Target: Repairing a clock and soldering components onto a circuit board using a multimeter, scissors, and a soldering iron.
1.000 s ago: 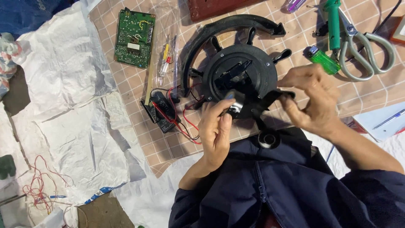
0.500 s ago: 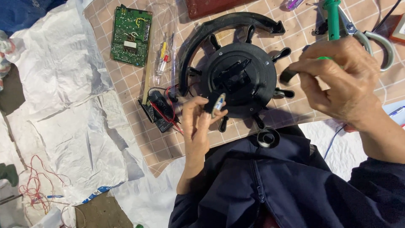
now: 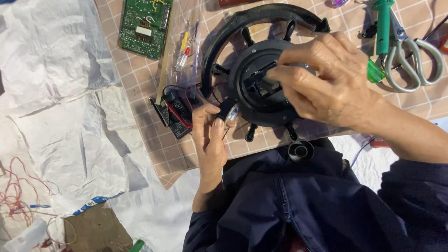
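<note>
Black round housing (image 3: 261, 84), spoked, on the checked mat: right hand (image 3: 326, 79) over its centre, fingertips closed on the black central block. Left hand (image 3: 210, 135), below-left of those fingers, pinches a small black-and-silver part (image 3: 229, 113). Best steadied; red wires (image 3: 179, 112) kept slack. Scissors (image 3: 410, 56) lie beyond the right knuckles.

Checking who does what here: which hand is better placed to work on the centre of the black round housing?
Probably the right hand: its fingertips already rest on the black round housing centre. The left hand pinches a small part beside it.
</note>
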